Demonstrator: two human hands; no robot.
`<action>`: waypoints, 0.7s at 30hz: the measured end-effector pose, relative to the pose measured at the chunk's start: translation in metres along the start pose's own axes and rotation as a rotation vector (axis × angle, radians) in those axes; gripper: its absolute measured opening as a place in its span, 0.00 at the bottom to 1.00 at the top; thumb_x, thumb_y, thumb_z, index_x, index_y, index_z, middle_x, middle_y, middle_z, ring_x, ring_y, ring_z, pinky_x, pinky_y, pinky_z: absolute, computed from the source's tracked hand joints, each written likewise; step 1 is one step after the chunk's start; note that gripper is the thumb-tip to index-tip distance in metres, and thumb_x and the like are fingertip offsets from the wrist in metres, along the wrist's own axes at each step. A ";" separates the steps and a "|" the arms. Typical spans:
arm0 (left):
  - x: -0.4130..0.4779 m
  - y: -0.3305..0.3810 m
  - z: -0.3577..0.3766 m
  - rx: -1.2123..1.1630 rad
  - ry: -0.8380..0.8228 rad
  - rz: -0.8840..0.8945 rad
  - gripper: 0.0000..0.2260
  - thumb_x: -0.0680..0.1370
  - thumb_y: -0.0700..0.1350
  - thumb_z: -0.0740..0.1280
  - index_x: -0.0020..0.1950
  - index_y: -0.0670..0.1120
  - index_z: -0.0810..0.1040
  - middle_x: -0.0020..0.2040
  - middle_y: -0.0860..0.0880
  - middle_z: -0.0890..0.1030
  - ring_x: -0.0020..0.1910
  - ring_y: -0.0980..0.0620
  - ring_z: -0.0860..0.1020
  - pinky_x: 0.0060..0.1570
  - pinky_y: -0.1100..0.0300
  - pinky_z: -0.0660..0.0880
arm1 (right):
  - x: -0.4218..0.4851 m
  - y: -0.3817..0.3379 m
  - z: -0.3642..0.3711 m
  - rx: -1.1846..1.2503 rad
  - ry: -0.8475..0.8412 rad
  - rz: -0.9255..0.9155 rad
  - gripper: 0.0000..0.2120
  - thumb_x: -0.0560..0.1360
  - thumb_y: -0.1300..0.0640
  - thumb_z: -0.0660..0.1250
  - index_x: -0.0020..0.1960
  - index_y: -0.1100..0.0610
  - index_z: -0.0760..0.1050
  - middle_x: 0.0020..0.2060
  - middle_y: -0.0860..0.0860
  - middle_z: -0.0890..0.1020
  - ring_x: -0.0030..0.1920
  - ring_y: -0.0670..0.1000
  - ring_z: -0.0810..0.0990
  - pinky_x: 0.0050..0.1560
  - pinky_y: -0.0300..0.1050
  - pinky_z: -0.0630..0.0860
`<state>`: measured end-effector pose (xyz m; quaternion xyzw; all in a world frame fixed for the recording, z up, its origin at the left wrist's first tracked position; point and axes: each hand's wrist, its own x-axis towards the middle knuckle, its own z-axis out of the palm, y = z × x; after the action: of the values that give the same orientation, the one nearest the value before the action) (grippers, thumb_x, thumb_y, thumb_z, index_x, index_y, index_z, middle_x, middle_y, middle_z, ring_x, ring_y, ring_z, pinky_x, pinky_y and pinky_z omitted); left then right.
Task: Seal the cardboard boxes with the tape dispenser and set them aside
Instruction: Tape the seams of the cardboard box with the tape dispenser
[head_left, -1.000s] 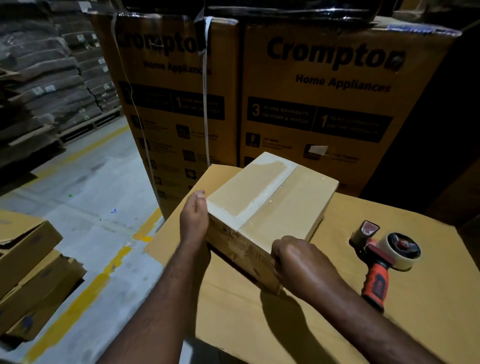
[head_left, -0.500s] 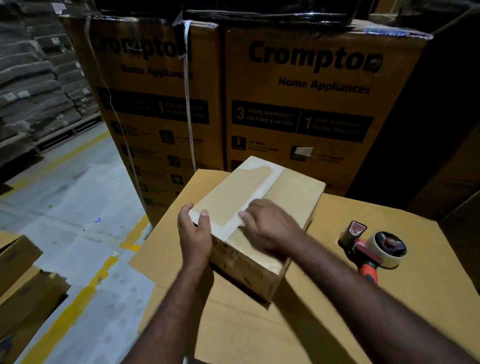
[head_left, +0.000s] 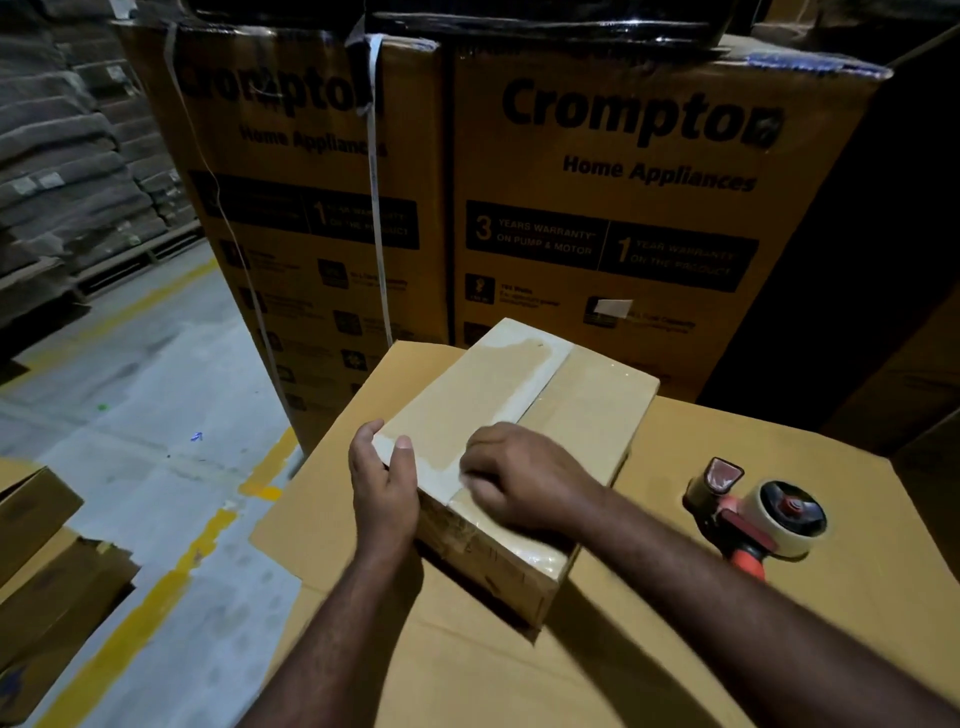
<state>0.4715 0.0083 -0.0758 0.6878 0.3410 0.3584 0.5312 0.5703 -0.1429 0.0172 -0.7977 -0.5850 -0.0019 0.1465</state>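
Left of the cardboard box (head_left: 587, 415), cartons (head_left: 47, 571) on the floor run out of frame. The left hand (head_left: 384, 483) clasps the box's near left corner, thumb on top, as before. The box sits closed on the surface (head_left: 675, 649), contents hidden. The right hand (head_left: 519, 478), on its near face a second ago, now presses the pale tape (head_left: 498, 395); blur hides its grip. Right of the box lies the tape dispenser (head_left: 763, 514).
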 end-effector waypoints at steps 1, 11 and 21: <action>0.001 0.000 0.000 0.004 -0.012 -0.007 0.16 0.85 0.51 0.61 0.72 0.51 0.66 0.66 0.43 0.73 0.60 0.43 0.75 0.47 0.58 0.72 | 0.004 0.016 -0.002 -0.011 0.007 0.037 0.09 0.78 0.53 0.61 0.49 0.52 0.80 0.44 0.44 0.78 0.47 0.45 0.74 0.44 0.42 0.73; 0.003 0.016 -0.010 0.187 -0.047 -0.050 0.22 0.85 0.54 0.60 0.76 0.49 0.63 0.72 0.45 0.69 0.66 0.46 0.72 0.54 0.57 0.72 | 0.047 0.163 -0.033 -0.145 -0.006 0.747 0.31 0.77 0.31 0.59 0.75 0.45 0.66 0.74 0.55 0.66 0.74 0.60 0.63 0.70 0.64 0.62; 0.016 0.030 -0.023 0.345 -0.024 -0.134 0.28 0.80 0.62 0.65 0.75 0.49 0.68 0.71 0.43 0.71 0.66 0.42 0.72 0.61 0.44 0.74 | 0.019 0.130 -0.039 0.075 0.452 0.966 0.24 0.78 0.44 0.66 0.71 0.51 0.71 0.66 0.54 0.76 0.63 0.57 0.76 0.60 0.58 0.76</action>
<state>0.4629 0.0271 -0.0408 0.7489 0.4359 0.2501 0.4320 0.7049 -0.1696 0.0276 -0.9500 -0.1047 -0.0850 0.2816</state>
